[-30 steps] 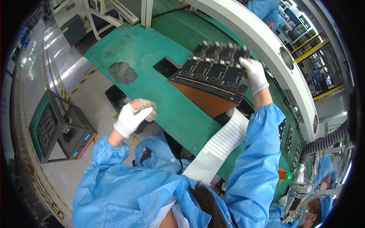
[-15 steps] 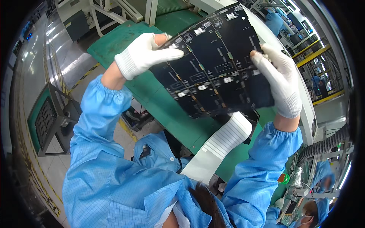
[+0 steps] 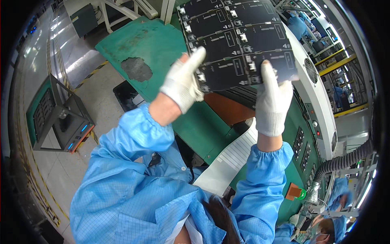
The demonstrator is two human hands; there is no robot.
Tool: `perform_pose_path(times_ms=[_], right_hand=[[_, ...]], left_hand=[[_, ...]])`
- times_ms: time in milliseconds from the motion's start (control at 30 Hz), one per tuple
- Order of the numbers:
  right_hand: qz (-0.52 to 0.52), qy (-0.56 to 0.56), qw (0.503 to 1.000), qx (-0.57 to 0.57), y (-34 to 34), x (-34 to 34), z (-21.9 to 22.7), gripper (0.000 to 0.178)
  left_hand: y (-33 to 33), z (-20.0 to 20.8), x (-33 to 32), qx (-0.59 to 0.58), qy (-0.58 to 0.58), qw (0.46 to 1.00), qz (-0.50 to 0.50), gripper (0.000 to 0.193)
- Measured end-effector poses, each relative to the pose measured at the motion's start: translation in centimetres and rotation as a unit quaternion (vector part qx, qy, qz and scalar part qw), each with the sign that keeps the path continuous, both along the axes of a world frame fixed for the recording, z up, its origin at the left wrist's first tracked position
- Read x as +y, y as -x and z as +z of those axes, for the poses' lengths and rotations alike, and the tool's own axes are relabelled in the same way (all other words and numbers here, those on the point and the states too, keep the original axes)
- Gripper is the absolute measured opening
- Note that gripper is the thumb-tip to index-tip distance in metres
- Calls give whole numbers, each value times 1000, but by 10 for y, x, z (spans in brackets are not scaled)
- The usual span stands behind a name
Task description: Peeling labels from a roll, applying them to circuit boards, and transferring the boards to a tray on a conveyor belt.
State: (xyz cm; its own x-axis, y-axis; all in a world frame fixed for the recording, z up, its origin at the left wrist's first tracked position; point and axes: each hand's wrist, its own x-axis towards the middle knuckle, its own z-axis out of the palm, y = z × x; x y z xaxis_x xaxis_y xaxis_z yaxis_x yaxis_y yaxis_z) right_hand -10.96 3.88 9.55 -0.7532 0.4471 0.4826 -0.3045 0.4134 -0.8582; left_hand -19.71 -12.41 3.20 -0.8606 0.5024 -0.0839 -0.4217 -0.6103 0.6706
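Observation:
A black circuit board panel with several repeated sections and small white and metallic parts is held up in front of me, above the green table. My left hand, in a white glove with a bare thumb tip showing, grips its left edge near the lower corner. My right hand, gloved too, pinches the near edge towards the right corner, thumb on top. The fingers beneath the panel are hidden on both sides. Under the panel, a dark slotted rack and a brown surface partly show.
The green table has a worn grey patch. A long printed paper sheet hangs at its near edge. To the right stand a white machine housing with a fan and a ribbed grey hose. A wheeled frame stands left. Co-workers sit at lower right.
The panel has turned and moved away from me, to the upper part of the view. My left hand has shifted right and nearer; my right hand has come left and nearer along the panel.

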Motion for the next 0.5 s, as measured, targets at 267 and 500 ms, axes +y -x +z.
perform_pose_path(times_ms=[267,500], right_hand=[[5,-176,983,50,-18,86,27,26],[83,-259,958,-90,-17,100,26,25]], left_hand=[[-66,-109,25,204,192,960,-3,40],[-111,-148,21,278,220,934,-41,20]])
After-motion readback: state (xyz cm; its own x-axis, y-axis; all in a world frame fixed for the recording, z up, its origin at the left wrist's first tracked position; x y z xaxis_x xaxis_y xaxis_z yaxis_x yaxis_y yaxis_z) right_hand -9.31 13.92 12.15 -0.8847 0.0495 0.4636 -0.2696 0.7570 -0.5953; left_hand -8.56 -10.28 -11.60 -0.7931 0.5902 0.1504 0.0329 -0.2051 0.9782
